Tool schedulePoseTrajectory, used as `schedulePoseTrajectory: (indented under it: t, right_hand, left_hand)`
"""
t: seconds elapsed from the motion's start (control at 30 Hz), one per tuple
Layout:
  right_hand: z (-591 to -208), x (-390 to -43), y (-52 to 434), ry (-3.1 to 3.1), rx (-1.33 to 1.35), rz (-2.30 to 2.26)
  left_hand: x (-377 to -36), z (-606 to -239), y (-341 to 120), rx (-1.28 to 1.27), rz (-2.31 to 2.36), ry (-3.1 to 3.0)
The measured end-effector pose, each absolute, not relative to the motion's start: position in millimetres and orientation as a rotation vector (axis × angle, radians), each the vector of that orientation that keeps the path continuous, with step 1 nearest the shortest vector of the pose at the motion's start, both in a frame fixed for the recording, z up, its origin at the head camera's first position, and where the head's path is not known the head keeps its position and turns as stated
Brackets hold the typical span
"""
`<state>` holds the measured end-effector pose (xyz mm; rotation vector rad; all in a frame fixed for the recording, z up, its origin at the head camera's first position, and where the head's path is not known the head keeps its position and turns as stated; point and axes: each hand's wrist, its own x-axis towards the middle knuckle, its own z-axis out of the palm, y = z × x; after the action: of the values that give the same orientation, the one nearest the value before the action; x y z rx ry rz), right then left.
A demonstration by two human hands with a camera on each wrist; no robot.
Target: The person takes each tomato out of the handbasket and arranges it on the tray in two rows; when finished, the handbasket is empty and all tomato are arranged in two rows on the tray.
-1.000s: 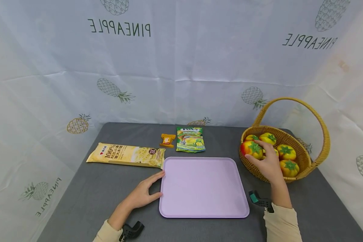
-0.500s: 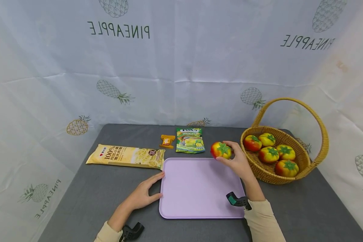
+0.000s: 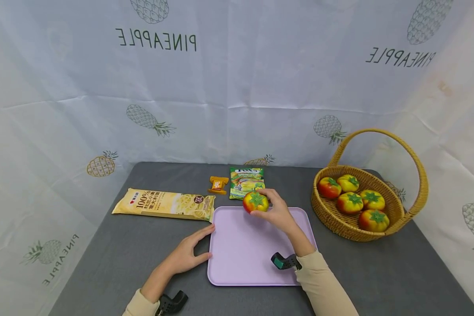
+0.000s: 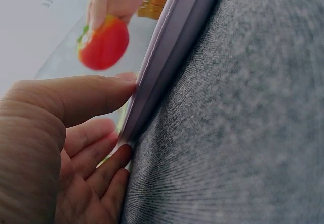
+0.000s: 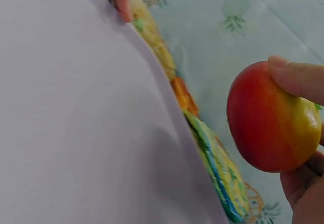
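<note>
Over far edge of lilac tray (image 3: 241, 259): tomato (image 3: 255, 202), red blending to yellow, green star calyx up, gripped in curled fingers of right hand (image 3: 278, 213). Left hand (image 3: 186, 253) flat, fingers relaxed, touching tray's left rim, holding nothing.

pasta packet (image 3: 163, 204) | candy bag (image 3: 246, 181) | orange clip (image 3: 218, 184) | basket (image 3: 395, 219)

right hand (image 3: 278, 213) carried the tomato (image 3: 255, 202) from basket (image 3: 395, 221), seemingly over tray (image 3: 237, 259).
</note>
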<state>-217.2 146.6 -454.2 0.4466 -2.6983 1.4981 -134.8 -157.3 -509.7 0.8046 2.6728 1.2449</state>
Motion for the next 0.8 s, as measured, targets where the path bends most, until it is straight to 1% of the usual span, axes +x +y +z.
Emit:
schedulePoseTrajectory:
  t: [0.4, 0.8]
  right_hand:
    - [-481, -221, 113, -2.811, 0.582, 1.43]
    - [-488, -224, 105, -2.833, 0.622, 1.388]
  left_hand:
    - [-135, -510, -158, 0.799, 1.239, 2.664]
    - [-134, -512, -158, 0.796, 1.242, 2.652]
